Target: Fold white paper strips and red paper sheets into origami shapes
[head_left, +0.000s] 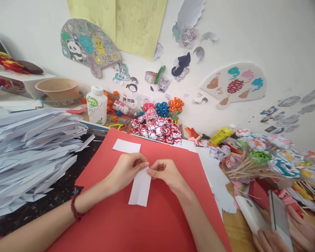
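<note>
Between my hands is a white paper strip (pixel 139 190), its top end pinched and its lower end slanting toward me over a large red paper sheet (pixel 115 224). My left hand (pixel 130 166) closes thumb and fingers on the strip's upper left corner. On the upper right corner, my right hand (pixel 165 173) has a similar pinch, the fingertips of both hands nearly meeting. A faint crease runs along the strip. Just beyond my left hand, a second white paper piece (pixel 126 146) lies flat on the red sheet.
A big heap of folded white paper strips (pixel 28 154) covers the left side. Behind the sheet stand a white bottle (pixel 97 105) and red-and-white paper flowers (pixel 160 130). At right are paper flowers on sticks (pixel 262 157) and another person's hands (pixel 278 238) holding a phone-like device.
</note>
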Demonstrator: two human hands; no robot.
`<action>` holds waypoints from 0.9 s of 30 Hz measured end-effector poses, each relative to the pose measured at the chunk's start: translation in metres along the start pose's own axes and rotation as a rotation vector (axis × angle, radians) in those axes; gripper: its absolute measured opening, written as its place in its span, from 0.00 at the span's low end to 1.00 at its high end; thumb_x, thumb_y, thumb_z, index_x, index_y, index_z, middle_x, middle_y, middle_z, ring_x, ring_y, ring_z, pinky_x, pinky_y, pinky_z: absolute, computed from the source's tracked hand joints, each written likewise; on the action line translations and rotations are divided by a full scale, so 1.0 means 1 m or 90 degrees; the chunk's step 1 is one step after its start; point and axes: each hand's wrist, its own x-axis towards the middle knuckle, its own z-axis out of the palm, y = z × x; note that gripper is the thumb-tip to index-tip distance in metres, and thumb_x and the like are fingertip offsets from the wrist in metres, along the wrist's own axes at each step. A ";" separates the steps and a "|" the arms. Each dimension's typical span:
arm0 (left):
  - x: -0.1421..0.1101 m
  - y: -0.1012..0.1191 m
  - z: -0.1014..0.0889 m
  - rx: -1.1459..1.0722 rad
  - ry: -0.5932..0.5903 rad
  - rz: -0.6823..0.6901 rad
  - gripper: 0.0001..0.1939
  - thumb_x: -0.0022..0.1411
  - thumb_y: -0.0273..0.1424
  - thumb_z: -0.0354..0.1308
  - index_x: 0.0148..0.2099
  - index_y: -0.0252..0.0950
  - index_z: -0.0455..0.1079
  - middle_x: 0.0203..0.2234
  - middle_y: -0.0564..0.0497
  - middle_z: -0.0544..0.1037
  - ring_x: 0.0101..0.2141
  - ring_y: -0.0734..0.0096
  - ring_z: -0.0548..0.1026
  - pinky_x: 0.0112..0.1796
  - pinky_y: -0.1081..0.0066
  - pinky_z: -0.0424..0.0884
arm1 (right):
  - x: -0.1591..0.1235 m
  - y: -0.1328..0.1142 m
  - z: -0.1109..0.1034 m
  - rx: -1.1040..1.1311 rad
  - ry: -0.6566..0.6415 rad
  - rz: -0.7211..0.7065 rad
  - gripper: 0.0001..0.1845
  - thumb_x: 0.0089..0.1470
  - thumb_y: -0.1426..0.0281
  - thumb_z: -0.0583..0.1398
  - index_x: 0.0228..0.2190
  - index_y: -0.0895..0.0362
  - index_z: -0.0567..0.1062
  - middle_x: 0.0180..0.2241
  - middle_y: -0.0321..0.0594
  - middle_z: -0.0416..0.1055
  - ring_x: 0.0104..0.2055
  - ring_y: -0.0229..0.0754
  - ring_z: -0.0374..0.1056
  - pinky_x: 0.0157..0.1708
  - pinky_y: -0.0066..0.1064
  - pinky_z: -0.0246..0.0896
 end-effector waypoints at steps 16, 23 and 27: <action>0.003 -0.002 -0.004 0.008 -0.055 0.008 0.13 0.63 0.38 0.54 0.32 0.35 0.73 0.26 0.53 0.77 0.27 0.73 0.69 0.30 0.73 0.60 | 0.000 -0.003 0.005 -0.022 -0.045 -0.034 0.18 0.46 0.56 0.70 0.26 0.58 0.77 0.26 0.36 0.73 0.28 0.38 0.66 0.31 0.30 0.61; 0.007 -0.005 -0.007 -0.002 -0.081 0.009 0.17 0.64 0.43 0.54 0.37 0.35 0.75 0.30 0.50 0.79 0.30 0.70 0.72 0.30 0.73 0.62 | 0.003 -0.001 0.004 -0.011 0.038 -0.072 0.20 0.43 0.54 0.71 0.22 0.57 0.72 0.21 0.34 0.69 0.22 0.35 0.63 0.25 0.28 0.59; 0.006 -0.007 -0.007 -0.011 -0.075 -0.011 0.16 0.63 0.42 0.55 0.34 0.35 0.73 0.28 0.50 0.78 0.29 0.70 0.72 0.30 0.73 0.63 | 0.001 -0.005 0.004 -0.014 0.079 -0.065 0.19 0.44 0.55 0.70 0.22 0.56 0.74 0.22 0.35 0.71 0.24 0.36 0.65 0.27 0.28 0.61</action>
